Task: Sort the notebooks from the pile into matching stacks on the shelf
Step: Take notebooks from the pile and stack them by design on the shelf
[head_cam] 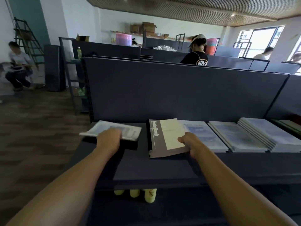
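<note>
On the dark shelf [146, 167], my left hand [109, 139] grips a blue-and-white notebook [104, 128] lying on top of a dark stack at the left end. My right hand [189, 142] pinches the right edge of a grey and cream notebook [164, 136] marked "NoteBook", which lies on a stack of like notebooks in the middle. To the right lie three stacks of blue-and-white notebooks [241, 137], side by side.
A dark back panel [179, 92] rises behind the shelf. Yellow bottles [149, 195] stand on the level below. Dark green and red books [290, 124] sit at the far right. People sit and stand in the room behind, among more shelving.
</note>
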`<control>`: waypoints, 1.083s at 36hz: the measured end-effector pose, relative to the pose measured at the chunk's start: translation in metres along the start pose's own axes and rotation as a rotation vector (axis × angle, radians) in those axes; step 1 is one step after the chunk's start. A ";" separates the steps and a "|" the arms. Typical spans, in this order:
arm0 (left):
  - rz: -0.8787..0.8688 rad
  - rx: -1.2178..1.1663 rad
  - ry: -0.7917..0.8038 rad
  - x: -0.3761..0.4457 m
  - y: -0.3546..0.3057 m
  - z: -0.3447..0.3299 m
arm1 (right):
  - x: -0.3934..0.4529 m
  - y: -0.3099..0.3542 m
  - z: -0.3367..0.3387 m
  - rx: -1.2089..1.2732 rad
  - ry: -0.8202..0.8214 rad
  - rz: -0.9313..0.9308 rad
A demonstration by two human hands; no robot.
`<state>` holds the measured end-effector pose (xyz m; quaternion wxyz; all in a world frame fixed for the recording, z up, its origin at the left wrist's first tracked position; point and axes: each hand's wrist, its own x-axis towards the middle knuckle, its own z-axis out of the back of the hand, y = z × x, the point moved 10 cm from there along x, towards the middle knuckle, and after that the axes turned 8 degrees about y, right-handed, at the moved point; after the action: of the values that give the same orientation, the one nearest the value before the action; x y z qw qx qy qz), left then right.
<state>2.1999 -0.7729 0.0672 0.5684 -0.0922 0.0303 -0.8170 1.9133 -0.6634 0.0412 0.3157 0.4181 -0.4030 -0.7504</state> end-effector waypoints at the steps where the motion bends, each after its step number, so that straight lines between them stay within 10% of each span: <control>1: 0.012 -0.143 -0.020 -0.002 0.010 0.002 | 0.001 -0.001 -0.002 -0.009 -0.003 -0.007; 10: -0.003 -0.512 0.220 -0.020 0.050 -0.013 | 0.005 0.016 -0.019 -0.110 0.037 0.008; 18: 0.087 -0.066 0.421 -0.042 0.005 -0.040 | 0.003 0.016 -0.017 -0.147 0.040 0.021; 27: -0.018 -0.119 0.499 -0.028 0.022 -0.017 | 0.009 0.018 -0.015 -0.144 0.047 0.015; 35: 0.238 -1.002 0.137 -0.024 0.068 -0.008 | 0.015 0.016 -0.018 -0.144 0.054 0.005; 39: 0.113 -0.541 0.404 -0.024 0.056 -0.031 | 0.022 0.010 -0.017 -0.102 0.032 -0.038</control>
<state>2.2541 -0.7717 0.0250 0.5504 -0.0743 0.3629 -0.7482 1.9195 -0.6918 0.0357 0.3288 0.4210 -0.3511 -0.7690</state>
